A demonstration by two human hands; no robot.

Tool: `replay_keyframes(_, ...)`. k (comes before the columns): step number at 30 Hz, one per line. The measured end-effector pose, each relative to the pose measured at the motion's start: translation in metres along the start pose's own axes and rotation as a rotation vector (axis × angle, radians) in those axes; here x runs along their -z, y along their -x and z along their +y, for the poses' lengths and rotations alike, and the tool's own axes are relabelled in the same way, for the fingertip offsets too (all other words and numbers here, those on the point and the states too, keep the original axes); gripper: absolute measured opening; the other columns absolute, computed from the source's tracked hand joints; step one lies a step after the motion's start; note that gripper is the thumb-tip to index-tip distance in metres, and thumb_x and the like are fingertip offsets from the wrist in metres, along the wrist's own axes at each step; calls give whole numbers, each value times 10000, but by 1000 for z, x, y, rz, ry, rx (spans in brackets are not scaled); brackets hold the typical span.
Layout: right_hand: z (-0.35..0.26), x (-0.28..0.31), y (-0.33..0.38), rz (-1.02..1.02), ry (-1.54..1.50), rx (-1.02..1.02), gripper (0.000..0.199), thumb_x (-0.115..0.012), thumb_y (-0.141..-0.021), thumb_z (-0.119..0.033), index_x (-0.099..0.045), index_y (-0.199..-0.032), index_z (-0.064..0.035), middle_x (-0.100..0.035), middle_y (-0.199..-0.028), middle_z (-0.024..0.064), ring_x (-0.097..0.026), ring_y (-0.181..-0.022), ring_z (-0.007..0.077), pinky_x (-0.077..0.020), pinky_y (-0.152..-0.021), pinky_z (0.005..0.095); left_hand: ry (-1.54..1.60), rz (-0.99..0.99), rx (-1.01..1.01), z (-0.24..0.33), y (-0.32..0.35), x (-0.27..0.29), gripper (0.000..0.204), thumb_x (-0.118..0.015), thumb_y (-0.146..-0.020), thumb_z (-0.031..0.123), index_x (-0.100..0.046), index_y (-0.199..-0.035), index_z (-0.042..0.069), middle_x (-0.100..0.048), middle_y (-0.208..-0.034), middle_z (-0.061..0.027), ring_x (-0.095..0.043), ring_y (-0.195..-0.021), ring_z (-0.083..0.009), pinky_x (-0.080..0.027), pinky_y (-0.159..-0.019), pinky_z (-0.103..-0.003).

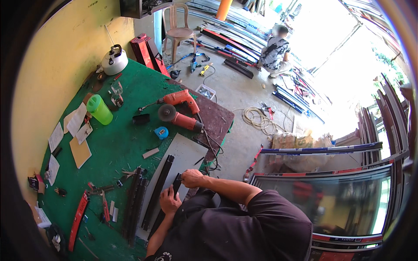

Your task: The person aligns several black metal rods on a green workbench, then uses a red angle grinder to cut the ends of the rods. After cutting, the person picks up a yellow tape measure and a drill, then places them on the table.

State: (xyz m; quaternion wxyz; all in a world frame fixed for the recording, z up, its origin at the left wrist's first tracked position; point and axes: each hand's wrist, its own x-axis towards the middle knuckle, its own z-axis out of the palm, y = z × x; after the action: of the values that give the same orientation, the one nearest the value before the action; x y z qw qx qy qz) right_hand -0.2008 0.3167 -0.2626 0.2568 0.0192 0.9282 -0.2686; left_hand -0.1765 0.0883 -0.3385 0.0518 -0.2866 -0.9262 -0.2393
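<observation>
A black profile bar (pixel 176 182) lies at a slant on a grey board (pixel 186 147) at the table's near edge. My left hand (pixel 169 201) grips this bar partway along, its fingers bent against the side. At the bar's far end my right hand (pixel 192 178) is closed in a pinch; whatever sits between its fingers is hidden. Another black profile bar (pixel 158 189) rests on the board to the left, apart from my hands. Further left lie several darker bars (pixel 135 204) side by side.
On the green table (pixel 117 145) are a red drill (pixel 180 99), an angle grinder (pixel 183 121), a blue tape measure (pixel 161 132), a green bottle (pixel 99 110), papers, pliers (pixel 105 206) and a red level (pixel 79 221). A framed glass panel (pixel 331 200) stands right. A person (pixel 275 51) squats beyond.
</observation>
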Motion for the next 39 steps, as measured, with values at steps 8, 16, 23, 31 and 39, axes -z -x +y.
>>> replay_keyframes(8, -5, 8, 4, -222, 12, -88, 455, -618, -872, -371, -781, -1026, 25, -767, -1048, 252, -745, -1013, 425, -597, -884, 525, 16, -76, 75, 5, -1, 8, 572, -776, -838, 278, -644, -1376, 137, -640, -1238, -92, -629, -1123, -339, -537, -926, -473)
replay_keyframes(16, 65, 36, 3, 203, -169, -55, 433, -745, -855, -290, -764, -1182, -7, -763, -1025, 260, -729, -1028, 437, -581, -918, 486, -25, 205, 206, 14, -21, 36, 577, -770, -895, 364, -650, -1389, 91, -611, -1312, -102, -560, -1214, -357, -422, -1032, -503)
replay_keyframes(23, 21, 22, -75, 414, -301, 5, 351, -675, -907, -222, -764, -1153, 13, -744, -1063, 293, -714, -1041, 451, -556, -970, 508, 64, 37, 260, -26, -52, 16, 551, -848, -823, 211, -668, -1337, 129, -636, -1233, -97, -598, -1187, -346, -484, -1004, -482)
replay_keyframes(31, 3, 6, -58, 396, -412, -217, 246, -704, -888, -219, -808, -1023, -42, -747, -883, 250, -738, -868, 435, -584, -850, 492, 44, 65, 150, -29, -25, 9, 572, -838, -787, 160, -662, -1330, 129, -635, -1209, -87, -610, -1107, -336, -507, -950, -470)
replay_keyframes(39, -13, -3, -66, 537, -533, -338, 299, -788, -847, -247, -809, -1035, -15, -780, -909, 212, -763, -889, 374, -586, -883, 429, 19, 5, 159, -32, -28, 12, 598, -824, -789, 180, -639, -1357, 149, -630, -1189, -78, -610, -1086, -331, -515, -901, -460)
